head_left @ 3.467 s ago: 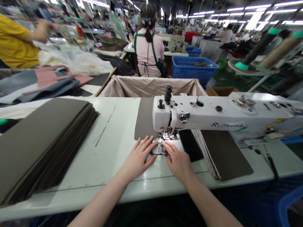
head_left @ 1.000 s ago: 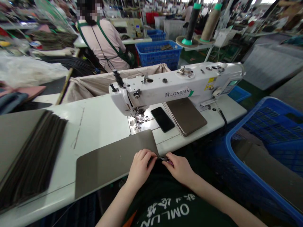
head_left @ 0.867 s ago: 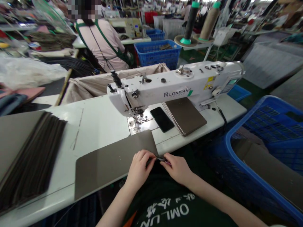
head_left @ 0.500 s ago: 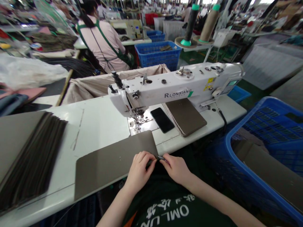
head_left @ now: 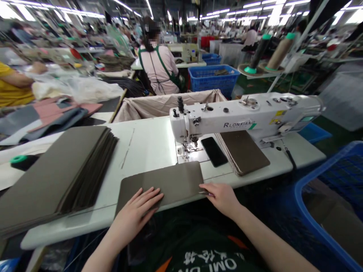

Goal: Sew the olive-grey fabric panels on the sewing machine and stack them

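Observation:
A flat grey-brown panel with rounded corners lies at the table's front edge, before the sewing machine. My left hand rests on its left part, fingers stretched out and palm down. At the panel's right edge, my right hand is closed around a small tool with a thin metal tip; most of it is hidden in the fingers, so its kind is unclear. Under the machine arm are a black phone and a stack of brown panels.
A tall pile of grey-brown panels covers the table's left end. On the right stands a blue crate with panels inside. Behind the table hangs a beige cloth bin. A person in pink sits beyond; a yellow sleeve shows at left.
My left hand has left the panel's right front corner and now lies flat on its left part. The right hand still grips the small tool. The view has tilted up and turned left.

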`<state>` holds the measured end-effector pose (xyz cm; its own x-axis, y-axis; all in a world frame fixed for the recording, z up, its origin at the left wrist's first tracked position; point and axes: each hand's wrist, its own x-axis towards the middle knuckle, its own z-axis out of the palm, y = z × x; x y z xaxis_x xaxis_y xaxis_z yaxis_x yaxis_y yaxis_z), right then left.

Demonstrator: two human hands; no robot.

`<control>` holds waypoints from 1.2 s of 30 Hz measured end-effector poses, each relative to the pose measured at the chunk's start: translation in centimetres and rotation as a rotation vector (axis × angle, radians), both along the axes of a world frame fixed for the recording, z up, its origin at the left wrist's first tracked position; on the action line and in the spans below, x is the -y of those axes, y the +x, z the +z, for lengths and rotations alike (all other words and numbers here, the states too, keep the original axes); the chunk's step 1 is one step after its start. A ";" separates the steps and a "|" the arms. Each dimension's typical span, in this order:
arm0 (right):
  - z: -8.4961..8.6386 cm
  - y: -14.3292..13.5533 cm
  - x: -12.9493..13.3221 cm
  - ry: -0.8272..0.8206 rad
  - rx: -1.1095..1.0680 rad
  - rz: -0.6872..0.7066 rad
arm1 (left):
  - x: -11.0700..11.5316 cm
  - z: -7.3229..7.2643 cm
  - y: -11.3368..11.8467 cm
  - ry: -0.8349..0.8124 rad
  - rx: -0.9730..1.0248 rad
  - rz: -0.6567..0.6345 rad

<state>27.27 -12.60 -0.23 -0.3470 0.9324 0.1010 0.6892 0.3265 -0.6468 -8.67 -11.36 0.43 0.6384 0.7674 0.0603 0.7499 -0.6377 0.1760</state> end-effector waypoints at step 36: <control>5.8 -2.3 -2.9 -0.330 -0.526 -0.199 | 1.3 18.0 -5.3 -0.132 0.767 1.114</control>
